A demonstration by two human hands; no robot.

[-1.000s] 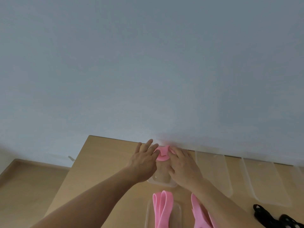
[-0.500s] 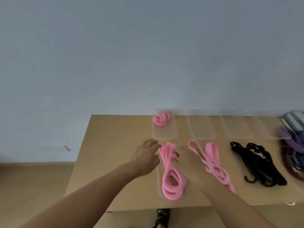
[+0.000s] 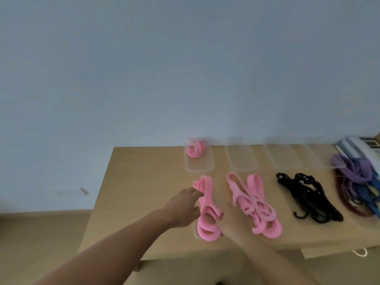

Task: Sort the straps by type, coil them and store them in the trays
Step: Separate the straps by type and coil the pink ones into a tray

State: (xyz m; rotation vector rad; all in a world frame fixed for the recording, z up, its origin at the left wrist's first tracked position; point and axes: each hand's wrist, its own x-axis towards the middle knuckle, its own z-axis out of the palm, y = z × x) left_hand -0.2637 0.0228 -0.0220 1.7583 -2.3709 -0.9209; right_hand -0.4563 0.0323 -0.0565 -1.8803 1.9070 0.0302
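— Which strap are your hands on?

— The folded pink strap (image 3: 205, 210). It lies lengthwise on a clear tray (image 3: 194, 231) at the near edge of the table (image 3: 144, 182). My left hand (image 3: 182, 207) is loosely spread with the fingers stretched forward. The fingertips (image 3: 200, 193) touch the strap's left side, and nothing is clasped in that hand.

— And the right?

— My right hand (image 3: 232, 222) lies against the strap's lower loops from the right. I see only its back, and that is blurred, so I cannot tell whether the fingers pinch the strap or merely touch it.

— Is anything stored?

— One coiled pink strap (image 3: 195, 149) sits at the far end of the far-left tray (image 3: 200, 167). The second pink bundle (image 3: 254, 204) lies loose on the table just right of my right hand. The black straps (image 3: 308, 199) are beyond it, and the purple and blue straps (image 3: 355, 175) are at the right edge.
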